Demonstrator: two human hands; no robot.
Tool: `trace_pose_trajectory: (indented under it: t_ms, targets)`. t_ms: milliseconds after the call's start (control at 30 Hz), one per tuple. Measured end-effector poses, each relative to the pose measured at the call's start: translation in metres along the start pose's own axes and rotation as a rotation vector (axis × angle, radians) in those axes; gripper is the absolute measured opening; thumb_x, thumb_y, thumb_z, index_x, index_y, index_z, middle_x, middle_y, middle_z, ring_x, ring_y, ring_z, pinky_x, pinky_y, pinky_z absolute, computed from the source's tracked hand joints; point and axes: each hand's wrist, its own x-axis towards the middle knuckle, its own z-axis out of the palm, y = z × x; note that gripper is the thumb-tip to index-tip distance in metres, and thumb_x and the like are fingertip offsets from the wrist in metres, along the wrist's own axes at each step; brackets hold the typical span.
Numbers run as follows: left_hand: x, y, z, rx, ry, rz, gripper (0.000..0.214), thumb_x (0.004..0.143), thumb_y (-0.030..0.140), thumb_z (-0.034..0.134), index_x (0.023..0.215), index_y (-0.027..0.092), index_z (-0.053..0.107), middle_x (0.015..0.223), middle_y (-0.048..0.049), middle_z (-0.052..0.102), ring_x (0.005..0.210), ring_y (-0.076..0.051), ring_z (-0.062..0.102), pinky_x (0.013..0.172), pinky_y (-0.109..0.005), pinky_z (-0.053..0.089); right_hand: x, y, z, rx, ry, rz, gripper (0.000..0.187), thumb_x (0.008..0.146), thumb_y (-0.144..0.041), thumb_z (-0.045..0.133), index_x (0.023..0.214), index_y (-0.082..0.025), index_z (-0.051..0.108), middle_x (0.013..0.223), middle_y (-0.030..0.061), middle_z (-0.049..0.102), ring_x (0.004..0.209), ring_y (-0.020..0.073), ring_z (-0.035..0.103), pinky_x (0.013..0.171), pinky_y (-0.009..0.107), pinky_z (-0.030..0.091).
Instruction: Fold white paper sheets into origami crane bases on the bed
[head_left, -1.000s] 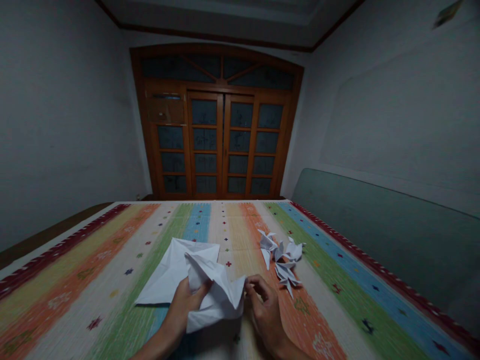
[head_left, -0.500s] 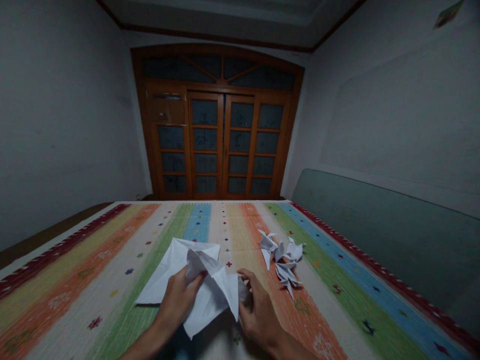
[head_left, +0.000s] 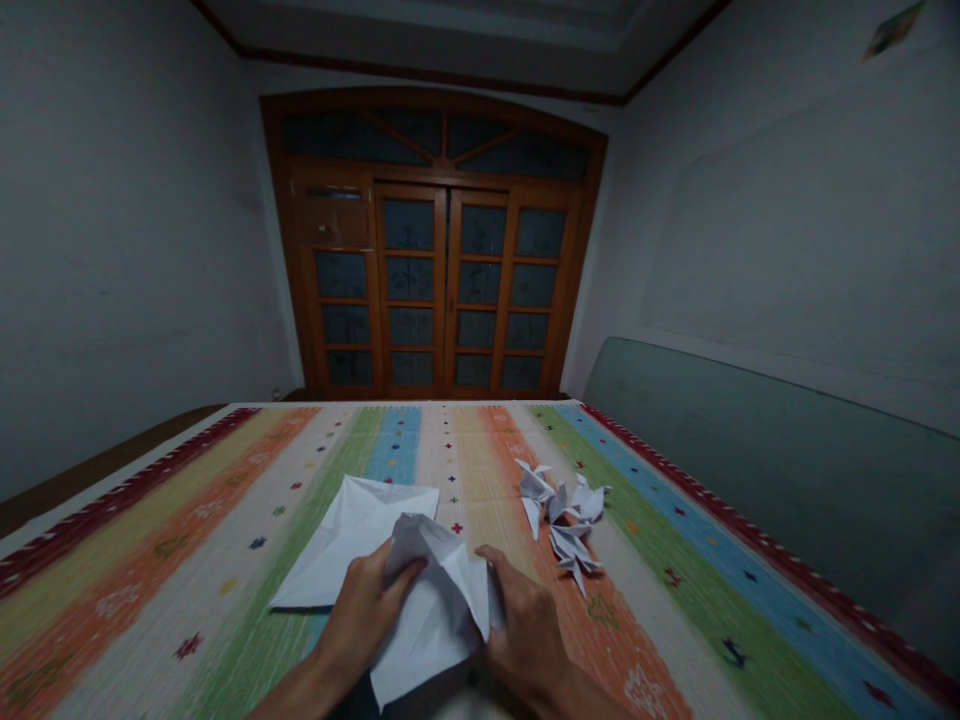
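A partly folded sheet of white paper [head_left: 429,632] is held between my two hands above the near part of the table. My left hand [head_left: 369,600] pinches its left side, thumb on top of the sheet. On the right edge, my right hand [head_left: 525,622] grips the paper, its fingertips partly hidden behind a raised flap. The middle of the sheet stands up in a creased fold. Behind my left hand, a stack of white paper sheets [head_left: 330,545] lies on the cloth. Several folded white paper figures [head_left: 566,515] sit in a cluster beyond my right hand.
A striped, colourful tablecloth [head_left: 255,600] covers the table. Against the right wall stands a pale green panel [head_left: 750,430]. Wooden doors with glass panes [head_left: 450,290] close off the far end of the room.
Both hands and the held paper have moved slightly nearer and to the right. The raised fold sits lower. The stack and the folded figures have stayed in place.
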Motion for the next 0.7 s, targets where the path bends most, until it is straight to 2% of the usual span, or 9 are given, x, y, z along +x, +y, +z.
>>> trace_pose_trajectory:
  t_ms: [100,200,300,433,567,700]
  targets:
    - [0.002,-0.003,-0.002,0.019,-0.006,-0.007,0.02,0.078,0.041,0.072,0.067,0.025,0.075,0.068,-0.0037,0.079,0.066,-0.028,0.069,0.066,-0.034,0.054,0.003,0.0,-0.003,0.009,0.067,0.001,0.028,0.089,-0.031,0.064,0.113,-0.02,0.071,0.088,0.0096,0.077,0.071,0.0262,0.07,0.066,0.033,0.05]
    - [0.006,-0.007,-0.005,0.029,-0.026,0.002,0.02,0.079,0.042,0.072,0.071,0.024,0.076,0.071,-0.003,0.08,0.069,-0.028,0.07,0.066,-0.032,0.053,0.007,0.003,-0.003,-0.007,0.135,0.034,0.016,0.09,-0.033,0.063,0.085,-0.021,0.072,0.071,0.0055,0.071,0.06,0.0214,0.062,0.059,0.029,0.043]
    - [0.011,-0.011,-0.009,0.028,-0.048,0.016,0.02,0.078,0.043,0.073,0.076,0.024,0.078,0.079,-0.0039,0.082,0.074,-0.029,0.071,0.069,-0.032,0.055,0.012,0.009,-0.002,0.043,0.173,0.142,0.034,0.093,-0.042,0.06,0.069,-0.02,0.068,0.063,0.0049,0.067,0.057,0.0204,0.058,0.056,0.029,0.038]
    - [0.015,-0.014,-0.013,-0.003,-0.053,-0.032,0.025,0.076,0.046,0.074,0.072,0.021,0.077,0.077,-0.0048,0.081,0.072,-0.028,0.069,0.066,-0.031,0.055,0.019,0.015,0.0,0.251,0.134,0.284,0.05,0.093,-0.06,0.057,0.071,-0.017,0.07,0.071,0.0072,0.072,0.067,0.0241,0.062,0.062,0.03,0.045]
    - [0.018,-0.017,-0.013,-0.057,-0.037,-0.111,0.034,0.074,0.051,0.073,0.061,0.019,0.072,0.067,-0.0041,0.075,0.064,-0.024,0.064,0.057,-0.028,0.051,0.022,0.02,0.002,0.372,0.169,0.388,0.058,0.086,-0.07,0.061,0.067,-0.016,0.067,0.068,0.0054,0.068,0.066,0.0232,0.058,0.061,0.03,0.045]
    - [0.02,-0.02,-0.012,-0.092,-0.028,-0.135,0.042,0.073,0.059,0.072,0.058,0.019,0.067,0.059,-0.0029,0.069,0.058,-0.023,0.061,0.054,-0.029,0.051,0.02,0.024,0.006,0.413,0.225,0.386,0.057,0.087,-0.07,0.059,0.061,-0.019,0.059,0.058,-0.0006,0.053,0.057,0.0179,0.046,0.052,0.028,0.038]
